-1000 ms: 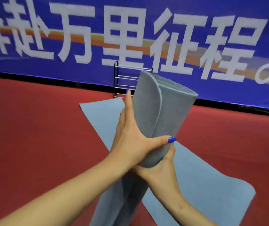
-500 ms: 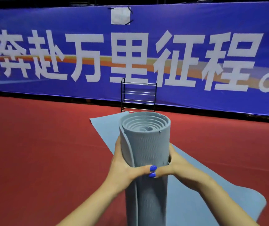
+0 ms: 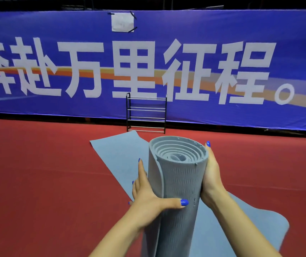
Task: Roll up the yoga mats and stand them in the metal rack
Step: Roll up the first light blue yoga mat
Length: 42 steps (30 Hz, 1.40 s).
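a second grey mat (image 3: 119, 153) lies flat on the red floor; the metal rack (image 3: 146, 113) stands at twelve o'clock, well apart. the rolled mat (image 3: 178, 182) is upright, left hand (image 3: 148, 199) and right hand (image 3: 211, 175) clasping it. carrying is in hand; next calls for walking it over.

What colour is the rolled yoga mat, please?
Grey-blue, with a ribbed dashed texture on the rolled yoga mat; clearest in the head view.

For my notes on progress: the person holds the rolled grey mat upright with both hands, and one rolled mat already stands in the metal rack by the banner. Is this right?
Not quite. In the head view the metal rack holds nothing. The rest is right: left hand and right hand hold the rolled grey mat upright.
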Motion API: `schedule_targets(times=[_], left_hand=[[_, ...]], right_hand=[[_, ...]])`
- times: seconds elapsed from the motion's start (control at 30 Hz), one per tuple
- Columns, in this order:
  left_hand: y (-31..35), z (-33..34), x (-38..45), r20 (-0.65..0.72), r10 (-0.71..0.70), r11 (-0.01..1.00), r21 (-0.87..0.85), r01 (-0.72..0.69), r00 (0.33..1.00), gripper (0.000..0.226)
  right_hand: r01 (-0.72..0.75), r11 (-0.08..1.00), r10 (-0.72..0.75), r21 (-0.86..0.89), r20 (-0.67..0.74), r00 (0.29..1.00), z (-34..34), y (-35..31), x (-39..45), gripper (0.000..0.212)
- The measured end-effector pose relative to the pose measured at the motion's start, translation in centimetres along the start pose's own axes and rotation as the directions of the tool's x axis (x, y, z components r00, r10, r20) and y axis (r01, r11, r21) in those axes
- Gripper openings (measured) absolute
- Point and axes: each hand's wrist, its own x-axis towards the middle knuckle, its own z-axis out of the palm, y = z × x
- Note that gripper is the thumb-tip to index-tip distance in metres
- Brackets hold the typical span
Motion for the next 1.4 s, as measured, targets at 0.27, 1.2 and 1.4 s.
schedule_targets(times=[0.27, 1.2, 1.4], left_hand=[[1.7, -2.4, -0.1, 0.062, 0.235, 0.948, -0.233, -0.215, 0.97, 0.113], [0.3, -3.1, 1.3, 0.27, 0.151, 0.986, -0.116, -0.123, 0.951, 0.101], [2.9, -4.2, 0.2, 0.212, 0.283, 0.952, -0.18, -0.247, 0.935, 0.098]], right_hand=[[0.258, 0.942, -0.193, -0.214, 0.282, 0.94, 0.1, -3.3, -2.6, 0.085], [0.284, 0.887, -0.145, -0.365, 0.362, 0.921, -1.7, 0.1, -2.9, 0.093], [0.439, 0.837, -0.284, -0.326, 0.426, 0.859, -0.8, -2.5, -3.8, 0.096]])
